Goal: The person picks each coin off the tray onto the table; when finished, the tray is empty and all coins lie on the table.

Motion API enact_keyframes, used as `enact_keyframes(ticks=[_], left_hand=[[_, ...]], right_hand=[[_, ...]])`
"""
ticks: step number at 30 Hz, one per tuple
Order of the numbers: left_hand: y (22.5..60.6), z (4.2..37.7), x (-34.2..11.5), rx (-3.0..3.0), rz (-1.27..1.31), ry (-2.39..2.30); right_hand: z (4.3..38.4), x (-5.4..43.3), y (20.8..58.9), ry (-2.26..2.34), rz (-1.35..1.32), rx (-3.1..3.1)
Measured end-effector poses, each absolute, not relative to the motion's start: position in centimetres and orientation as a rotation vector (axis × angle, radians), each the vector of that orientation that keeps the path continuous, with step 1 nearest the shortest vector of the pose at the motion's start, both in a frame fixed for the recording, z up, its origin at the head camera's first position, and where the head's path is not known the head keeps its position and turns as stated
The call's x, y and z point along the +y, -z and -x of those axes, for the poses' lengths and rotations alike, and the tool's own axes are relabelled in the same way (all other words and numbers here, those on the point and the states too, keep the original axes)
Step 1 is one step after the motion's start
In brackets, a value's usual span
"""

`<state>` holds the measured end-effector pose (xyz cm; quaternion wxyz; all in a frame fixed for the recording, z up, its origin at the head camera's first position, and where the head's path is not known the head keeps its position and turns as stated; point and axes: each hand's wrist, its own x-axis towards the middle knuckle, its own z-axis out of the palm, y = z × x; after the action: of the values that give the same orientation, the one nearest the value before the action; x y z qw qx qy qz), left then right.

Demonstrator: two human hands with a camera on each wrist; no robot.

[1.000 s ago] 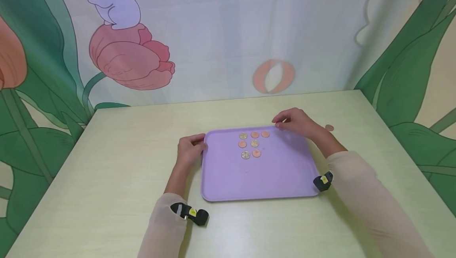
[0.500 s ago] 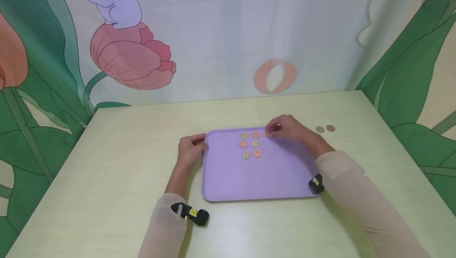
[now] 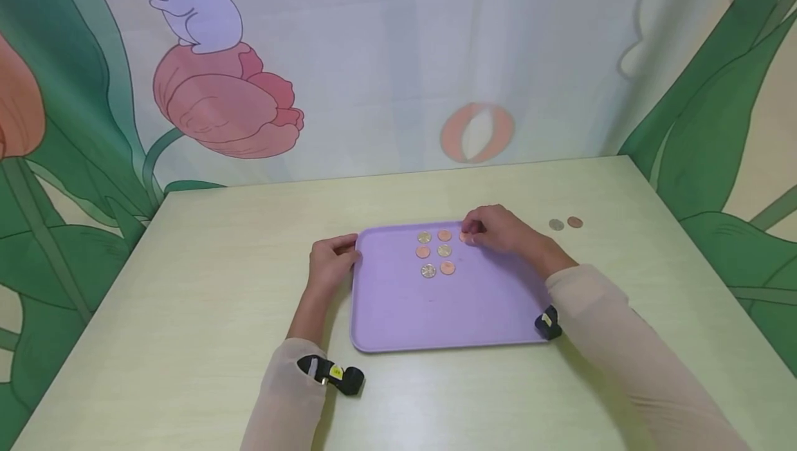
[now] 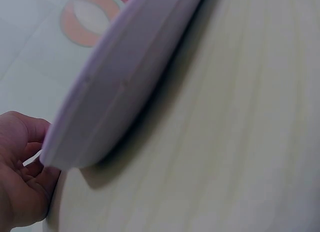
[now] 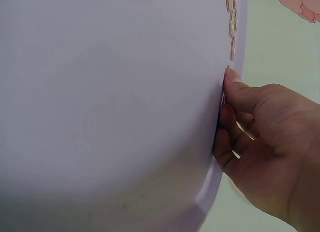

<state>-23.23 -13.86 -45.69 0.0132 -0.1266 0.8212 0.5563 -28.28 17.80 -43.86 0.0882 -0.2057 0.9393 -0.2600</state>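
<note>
A purple tray [image 3: 448, 313] lies on the table with several copper and silver coins [image 3: 447, 268] in short rows near its far edge. My left hand [image 3: 332, 261] holds the tray's far left corner; the left wrist view shows its fingers [image 4: 37, 167] against the rim. Over the far part of the tray, my right hand [image 3: 495, 228] has thumb and fingertips together beside a copper coin [image 3: 463, 236] that they partly cover. A small pale edge, seemingly a coin [image 5: 228, 67], shows at the thumb tip in the right wrist view; the rest is hidden.
Two loose coins, one silver [image 3: 556, 225] and one copper [image 3: 575, 222], lie on the pale table [image 3: 218, 285] to the right of the tray. Behind the table's far edge hangs a printed curtain [image 3: 373, 91].
My right hand has moved left and nearer from beyond the tray's far rim to the end of the far coin row. The loose silver coin has come into sight. My left hand stays put.
</note>
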Motion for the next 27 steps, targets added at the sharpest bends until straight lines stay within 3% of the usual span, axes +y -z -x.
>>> enact_keyframes(ticks=[16,27], left_hand=[[45.7,23.3,-14.0,2.570,0.381,-1.735],[45.8,23.4,-14.0,2.569,0.379,-1.735]], right_hand=[[27.9,18.3,44.0,0.763,0.925,2.795],[28.1,18.8,44.1,0.965,0.587,2.786]])
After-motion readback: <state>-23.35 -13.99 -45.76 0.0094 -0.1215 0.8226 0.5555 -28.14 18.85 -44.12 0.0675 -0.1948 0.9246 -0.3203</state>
